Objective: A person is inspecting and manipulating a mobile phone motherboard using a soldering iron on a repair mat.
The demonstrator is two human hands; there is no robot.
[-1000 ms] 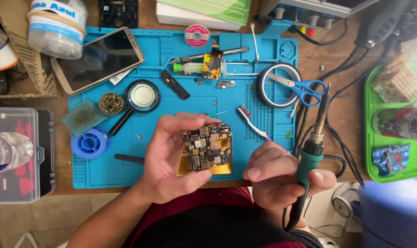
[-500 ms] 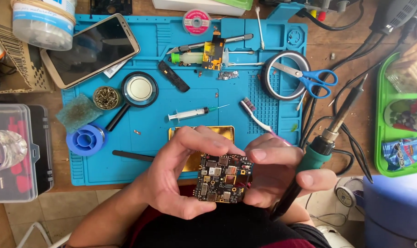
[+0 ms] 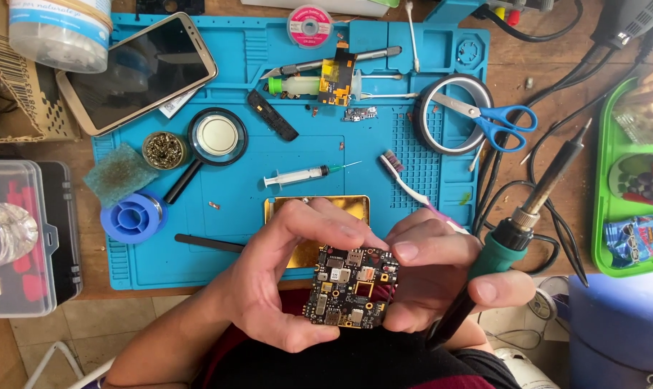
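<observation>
My left hand grips a small black circuit board studded with chips, held over my lap at the front edge of the blue work mat. My right hand touches the board's right edge with thumb and fingers while also holding a green-handled soldering iron, its tip pointing up and to the right, away from the board. A gold metal plate lies on the mat just behind both hands, partly hidden by them.
On the mat lie a syringe, toothbrush, magnifier, solder spool, brass wool tin, tape roll with blue scissors and a phone. A clear plastic box sits left, a green tray right.
Both hands have brought the board down off the gold plate toward my body. The camera view has shifted closer, and the soldering iron has tilted more to the right.
</observation>
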